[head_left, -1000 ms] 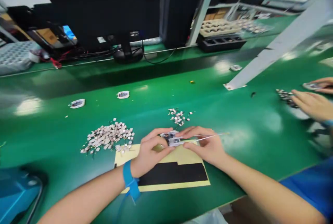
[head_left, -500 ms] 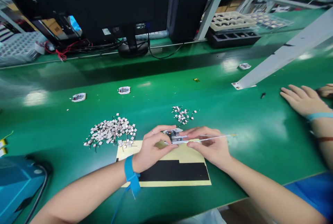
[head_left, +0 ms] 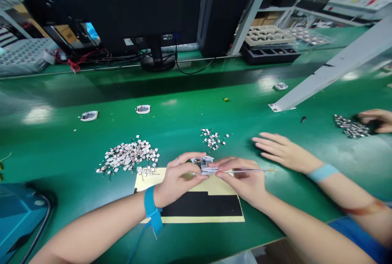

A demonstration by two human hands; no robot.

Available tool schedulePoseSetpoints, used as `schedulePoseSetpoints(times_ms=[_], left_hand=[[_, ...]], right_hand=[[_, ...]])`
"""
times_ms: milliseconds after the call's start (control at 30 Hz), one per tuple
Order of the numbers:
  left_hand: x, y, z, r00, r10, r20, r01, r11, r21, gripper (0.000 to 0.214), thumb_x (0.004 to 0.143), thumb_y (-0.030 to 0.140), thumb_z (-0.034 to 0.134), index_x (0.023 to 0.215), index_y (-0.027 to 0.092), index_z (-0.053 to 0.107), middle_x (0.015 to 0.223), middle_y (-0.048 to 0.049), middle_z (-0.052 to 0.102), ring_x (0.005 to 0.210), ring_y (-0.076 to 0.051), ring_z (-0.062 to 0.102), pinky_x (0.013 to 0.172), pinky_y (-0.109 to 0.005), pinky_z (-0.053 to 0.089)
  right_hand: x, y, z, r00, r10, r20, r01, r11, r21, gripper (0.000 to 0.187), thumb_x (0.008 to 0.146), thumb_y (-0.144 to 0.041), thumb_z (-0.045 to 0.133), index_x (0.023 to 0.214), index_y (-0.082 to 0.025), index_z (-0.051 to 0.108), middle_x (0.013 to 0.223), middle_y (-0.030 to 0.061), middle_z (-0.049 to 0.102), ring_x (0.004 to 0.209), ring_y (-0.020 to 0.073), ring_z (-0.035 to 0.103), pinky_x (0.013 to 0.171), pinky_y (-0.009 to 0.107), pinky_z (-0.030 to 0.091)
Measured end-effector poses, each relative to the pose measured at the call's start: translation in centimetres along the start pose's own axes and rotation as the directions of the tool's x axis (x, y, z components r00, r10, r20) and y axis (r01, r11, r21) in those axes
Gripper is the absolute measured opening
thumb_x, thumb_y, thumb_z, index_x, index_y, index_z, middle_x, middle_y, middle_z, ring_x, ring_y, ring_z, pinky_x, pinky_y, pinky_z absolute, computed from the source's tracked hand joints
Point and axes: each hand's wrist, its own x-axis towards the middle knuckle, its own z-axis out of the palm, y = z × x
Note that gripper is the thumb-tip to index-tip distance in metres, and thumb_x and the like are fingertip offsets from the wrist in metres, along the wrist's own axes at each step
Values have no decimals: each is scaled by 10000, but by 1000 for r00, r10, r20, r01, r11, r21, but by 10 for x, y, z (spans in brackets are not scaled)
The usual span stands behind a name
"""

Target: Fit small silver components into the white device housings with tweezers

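Observation:
Between the thumb and fingers of my left hand (head_left: 176, 176) is a small white casing with a circuit board (head_left: 202, 162) in it, held above the sheet. My right hand (head_left: 245, 176) is closed on slim metal tweezers (head_left: 254, 170), whose joined end points right. Its fingertips reach the casing's right side; the tweezer tips are hard to make out. Below both hands lies a pale yellow sheet with black strips (head_left: 199, 204). Left of my left hand is a large pile of small white square parts with dark leads (head_left: 130, 153). A smaller pile (head_left: 212, 139) lies beyond the casing.
Similar white casings (head_left: 143, 109) lie farther back. A co-worker's hand (head_left: 278, 149) rests on the bench close to my right hand; another hand (head_left: 378, 119) is at a dark pile of parts (head_left: 350, 126). A slanted metal post (head_left: 324, 70) stands at right, a blue machine (head_left: 23, 215) at left.
The co-worker's nearer hand has moved left toward my right hand, and the dark pile has come into view. My hands still hold the casing and tweezers; the view has shifted slightly.

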Motion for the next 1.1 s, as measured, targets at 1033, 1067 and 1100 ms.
schedulePoseSetpoints(times_ms=[1033,1067,1100], left_hand=[[2,-3,2,999,-27,-38,22,991,-131,197,590,172,748,718,132,603,921,-128,651,819,-195,636,723,-283,526],[2,-3,2,999,-26,-40,21,992,-128,195,592,173,747,716,132,603,919,-128,652,816,-195,637,721,-284,527],[2,-3,2,999,-25,-42,20,992,-124,191,595,176,745,714,132,602,916,-128,652,812,-195,637,719,-285,527]], right_hand=[[-1,-9,-13,983,-75,170,69,997,40,294,690,11,612,874,-215,652,906,35,681,807,174,653,706,272,560],[-1,-9,-13,983,-80,167,75,997,37,291,687,12,613,869,-211,653,901,37,682,802,174,655,702,271,560],[-2,-9,-13,983,-81,163,77,997,31,290,685,13,615,866,-210,653,897,39,683,797,175,656,699,271,561]])
